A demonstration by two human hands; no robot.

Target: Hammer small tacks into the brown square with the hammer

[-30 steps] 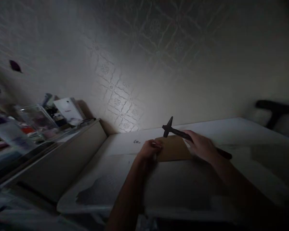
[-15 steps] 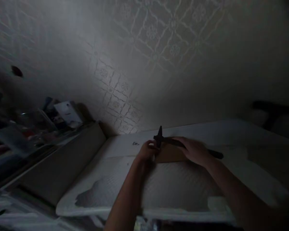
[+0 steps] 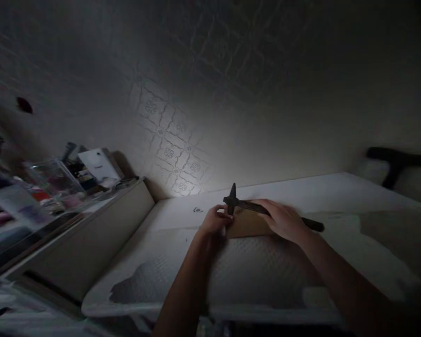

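My right hand is wrapped around the handle of a dark hammer. Its pointed head end sticks up and the other end is turned down toward a brown board. That board lies flat on the white table, partly under my right hand. At the board's left edge, my left hand has thumb and fingers curled together beside the lower end of the hammer head. Whatever those fingers pinch, if anything, is too dark and small to make out.
On the left stands a shelf crowded with a clear plastic box, a white box and other small items. A patterned wall rises behind the table. At the right is a dark T-shaped object.
The hammer and both hands stay in nearly the same place. Light on the upper wall has dimmed, while the table and shelf look brighter.
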